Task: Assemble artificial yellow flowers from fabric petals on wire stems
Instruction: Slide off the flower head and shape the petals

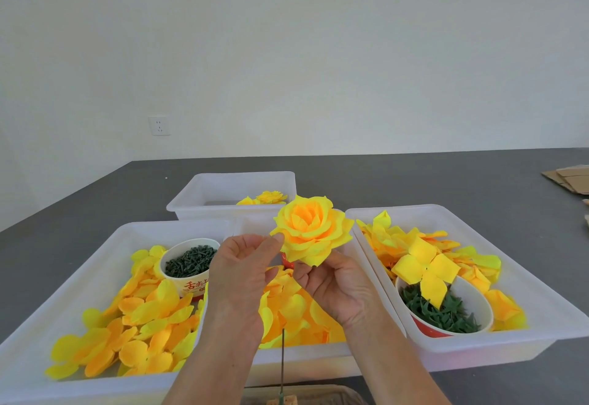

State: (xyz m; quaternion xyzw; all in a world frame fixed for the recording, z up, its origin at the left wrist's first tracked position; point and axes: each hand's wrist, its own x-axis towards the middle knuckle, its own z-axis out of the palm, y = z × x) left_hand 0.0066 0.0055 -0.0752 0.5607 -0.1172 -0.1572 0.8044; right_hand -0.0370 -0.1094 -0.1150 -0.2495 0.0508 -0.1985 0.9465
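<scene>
Above the trays, full bloom (312,232) nearly done — left hand (240,272) pinching a petal edge, right hand (334,290) gripping beneath — loose petals (134,325) left.

left hand (237,272) bare | right hand (334,290) bare | forearms bare | sleeves: apparently none in view

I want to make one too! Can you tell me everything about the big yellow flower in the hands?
The yellow flower is a full, open rose shape of layered fabric-looking petals, bright yellow at the edges, orange toward the centre. It is held up above the white trays, its face tilted toward the camera. The left hand pinches an outer petal; the right hand holds it from beneath. A thin dark stem hangs below.
</scene>
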